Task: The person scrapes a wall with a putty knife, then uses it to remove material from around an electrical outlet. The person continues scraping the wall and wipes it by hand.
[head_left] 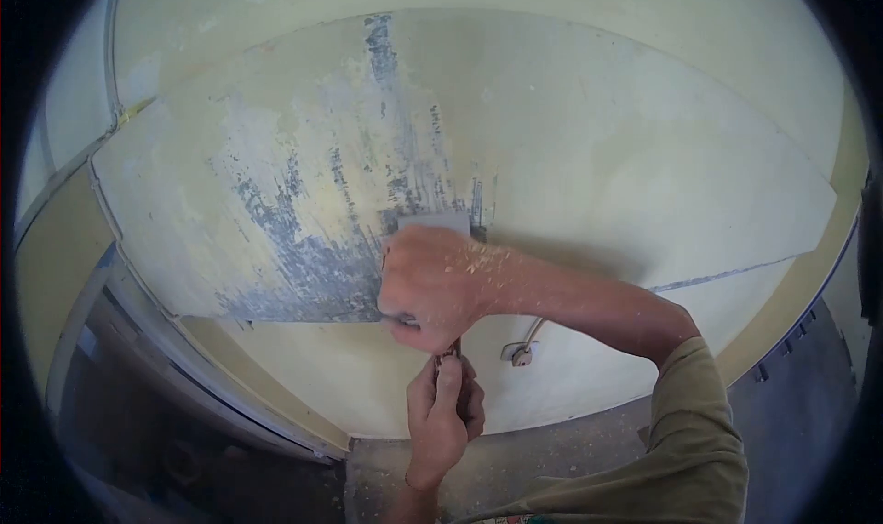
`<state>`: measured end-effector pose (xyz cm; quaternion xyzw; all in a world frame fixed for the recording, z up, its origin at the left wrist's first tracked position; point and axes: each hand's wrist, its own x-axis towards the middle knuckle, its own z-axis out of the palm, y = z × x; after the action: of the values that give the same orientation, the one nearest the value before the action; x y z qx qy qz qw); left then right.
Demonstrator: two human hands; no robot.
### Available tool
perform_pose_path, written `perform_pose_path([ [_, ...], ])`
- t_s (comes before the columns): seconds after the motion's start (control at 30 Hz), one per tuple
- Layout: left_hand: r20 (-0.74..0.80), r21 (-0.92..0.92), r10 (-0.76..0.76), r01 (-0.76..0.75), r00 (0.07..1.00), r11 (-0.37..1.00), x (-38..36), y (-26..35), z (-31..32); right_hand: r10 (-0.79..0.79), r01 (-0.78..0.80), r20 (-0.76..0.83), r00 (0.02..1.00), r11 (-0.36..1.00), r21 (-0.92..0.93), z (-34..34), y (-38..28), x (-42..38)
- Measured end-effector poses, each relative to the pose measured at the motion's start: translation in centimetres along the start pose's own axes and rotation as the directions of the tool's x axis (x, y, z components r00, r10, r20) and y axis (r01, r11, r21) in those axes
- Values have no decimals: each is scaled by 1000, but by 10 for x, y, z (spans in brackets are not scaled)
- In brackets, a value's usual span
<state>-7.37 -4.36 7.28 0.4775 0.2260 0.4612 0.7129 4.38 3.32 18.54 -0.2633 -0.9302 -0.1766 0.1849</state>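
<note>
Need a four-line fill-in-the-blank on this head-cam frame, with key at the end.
1. In the picture, the right hand appears directly ____ the left hand.
2. Of the two hands, the one nearer the flat blade is the ____ one.
3. The grey patch lies mostly on the ____ half of the panel as pictured.
4. The small metal fitting appears ____ the right forearm in the picture.

Missing words: above; right; left; below.
</note>
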Motion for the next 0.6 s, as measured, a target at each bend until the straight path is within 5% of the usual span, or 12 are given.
perform_pose_path([
  [0.17,6,8,-43,42,999,999,6,14,3,96,-88,149,984,995,-56,-24,1,13],
  [0.27,37,6,5,-5,999,1000,1,11,-2,13,-13,5,1000,996,-93,-13,2,8],
  [0.4,13,14,-41,41,999,999,0,5,-3,-6,6,55,998,1000,1,8,-1,0],
  [0.6,8,22,-46,46,999,999,-2,21,-1,38,-33,36,999,990,-135,-15,-1,11],
])
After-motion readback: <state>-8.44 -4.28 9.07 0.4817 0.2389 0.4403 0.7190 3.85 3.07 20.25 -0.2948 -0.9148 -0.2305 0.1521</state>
